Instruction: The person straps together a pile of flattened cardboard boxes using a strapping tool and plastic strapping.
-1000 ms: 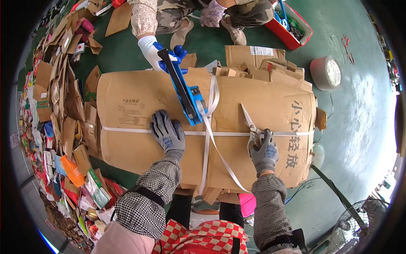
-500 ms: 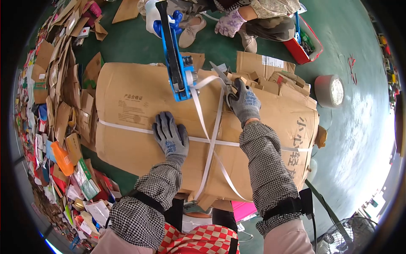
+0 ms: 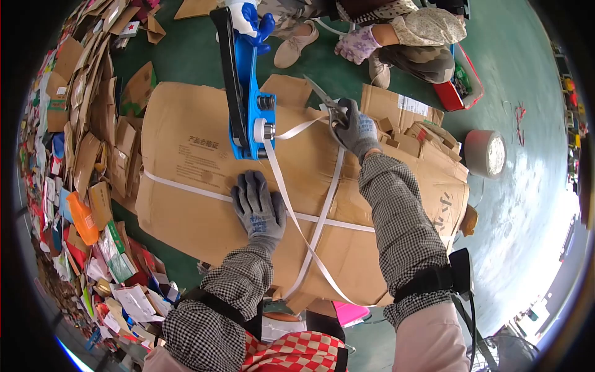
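Observation:
My left hand (image 3: 258, 208), in a grey glove, lies flat with spread fingers on a large cardboard bundle (image 3: 186, 204). White straps (image 3: 312, 255) cross over the bundle. My right hand (image 3: 359, 131), also gloved, is closed round the handles of metal scissors (image 3: 323, 95), whose blades point up and left over the far edge. A blue strapping tool (image 3: 253, 105) stands above the bundle between my hands, with a loose white strap (image 3: 280, 177) hanging from it. The blue-and-white gloved hand (image 3: 251, 25) of a co-worker is at the tool's top.
Opposite me a co-worker's other hand (image 3: 357, 44) wears a purple patterned glove. Behind it stands a red box (image 3: 450, 96). A round strap roll (image 3: 484, 153) is on the green floor at the right. Flattened cardboard and scraps (image 3: 111, 248) are heaped at the left.
The blue tool has shifted left and turned upright, away from the scissors. The view has shifted slightly. My left hand stays on the cardboard, and my right hand still holds the scissors.

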The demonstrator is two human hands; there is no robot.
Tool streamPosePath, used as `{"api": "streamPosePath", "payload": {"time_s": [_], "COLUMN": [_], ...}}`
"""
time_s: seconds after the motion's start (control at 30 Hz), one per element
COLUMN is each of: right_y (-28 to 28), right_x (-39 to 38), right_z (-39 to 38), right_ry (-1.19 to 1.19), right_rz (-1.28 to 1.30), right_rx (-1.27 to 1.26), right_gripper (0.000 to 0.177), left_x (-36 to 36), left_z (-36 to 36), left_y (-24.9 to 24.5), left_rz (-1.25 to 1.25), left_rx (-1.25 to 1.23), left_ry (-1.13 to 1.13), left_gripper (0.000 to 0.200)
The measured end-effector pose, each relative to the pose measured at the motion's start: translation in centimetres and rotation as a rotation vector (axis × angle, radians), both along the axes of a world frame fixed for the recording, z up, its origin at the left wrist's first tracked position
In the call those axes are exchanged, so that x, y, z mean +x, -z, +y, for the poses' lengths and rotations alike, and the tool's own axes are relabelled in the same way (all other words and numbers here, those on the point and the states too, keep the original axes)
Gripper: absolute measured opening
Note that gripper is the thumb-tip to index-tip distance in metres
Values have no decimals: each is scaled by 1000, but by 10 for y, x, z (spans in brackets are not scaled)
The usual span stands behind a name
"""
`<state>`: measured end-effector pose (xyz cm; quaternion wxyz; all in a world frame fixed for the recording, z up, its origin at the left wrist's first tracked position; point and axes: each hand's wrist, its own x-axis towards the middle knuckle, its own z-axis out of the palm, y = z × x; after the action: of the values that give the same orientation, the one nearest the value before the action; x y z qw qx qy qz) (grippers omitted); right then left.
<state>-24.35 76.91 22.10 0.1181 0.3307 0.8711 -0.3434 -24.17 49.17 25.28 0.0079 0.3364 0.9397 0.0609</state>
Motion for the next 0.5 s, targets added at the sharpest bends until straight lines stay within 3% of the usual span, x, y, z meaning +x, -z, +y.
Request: {"api": "streamPosePath", "payload": {"time_s": [0.07, 0.27, 0.37, 0.5], "right_y": [16, 31, 19, -25], "right_x": [-17, -45, -17, 65], "right_z": [9, 48, 50, 69], "right_ry": [-36, 118, 41, -1], "right_rz": [79, -40, 121, 93], "right_rx": [140, 171, 170, 162], "right_gripper": [48, 59, 62, 79], "left_x": [-1, -2, -2, -1], "left_z": [0, -1, 0, 1], "left_y": [-1, 1, 0, -1], "left_rz": [-5, -5, -9, -9], "left_rx": [9, 49, 49, 46], "left_ry": [1, -4, 4, -1], "left_gripper": [60, 59, 59, 58]}}
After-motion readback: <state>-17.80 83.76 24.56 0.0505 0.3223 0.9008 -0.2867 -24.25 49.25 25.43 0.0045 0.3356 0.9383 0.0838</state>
